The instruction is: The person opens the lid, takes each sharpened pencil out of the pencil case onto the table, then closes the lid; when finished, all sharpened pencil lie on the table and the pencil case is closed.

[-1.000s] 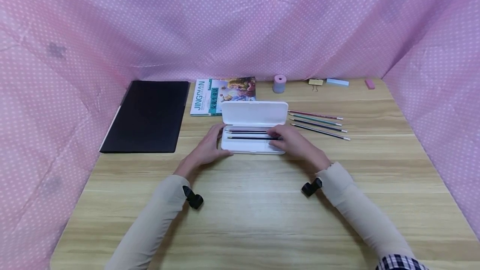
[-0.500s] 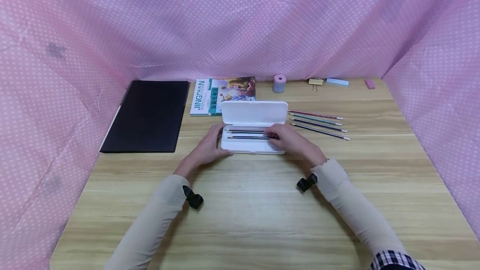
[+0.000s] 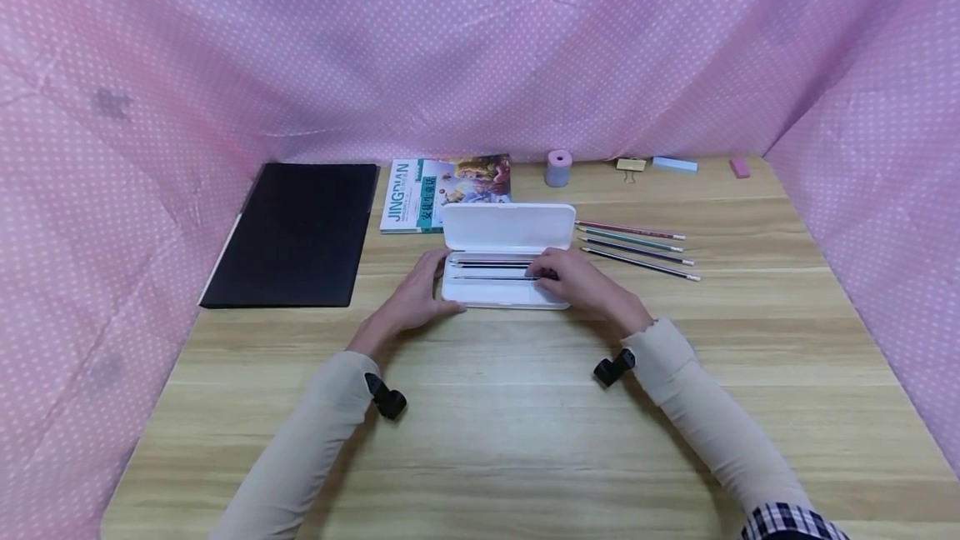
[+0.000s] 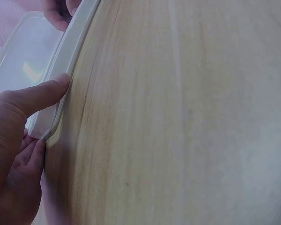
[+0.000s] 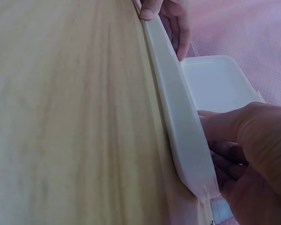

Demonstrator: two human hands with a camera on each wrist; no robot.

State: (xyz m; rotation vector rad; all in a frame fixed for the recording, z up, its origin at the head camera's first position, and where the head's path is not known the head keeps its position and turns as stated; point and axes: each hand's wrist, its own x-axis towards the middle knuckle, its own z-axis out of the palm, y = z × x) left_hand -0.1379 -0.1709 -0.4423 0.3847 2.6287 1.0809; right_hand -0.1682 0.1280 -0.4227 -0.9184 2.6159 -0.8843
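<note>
A white pencil case [image 3: 510, 304] lies on the table with its lid [image 3: 510, 227] raised. Several dark pencils [image 3: 491, 263] lie along the back of its tray. My left hand [image 3: 415, 294] grips the case's left end, the thumb on the front wall and the fingers round behind, as the left wrist view shows. Inside the right part of the tray, my right hand [image 3: 581, 280] pinches the end of another dark pencil [image 3: 487, 278], which lies lengthwise in front of the others. In the right wrist view, the right fingertips [image 5: 225, 126] dip behind the case's front wall, which hides the pencils.
Several pencils [image 3: 637, 249] fan out right of the case. Behind stand a book [image 3: 450, 190] and a pink-and-lilac cylinder [image 3: 558, 168]. A binder clip [image 3: 631, 165], a pale blue bar [image 3: 675, 164] and a pink eraser [image 3: 740, 167] line the back edge. A black folder [image 3: 296, 236] lies left.
My right hand has shifted slightly left inside the case with the pencil, and its fingers have changed position a little. The left hand and the case have stayed put.
</note>
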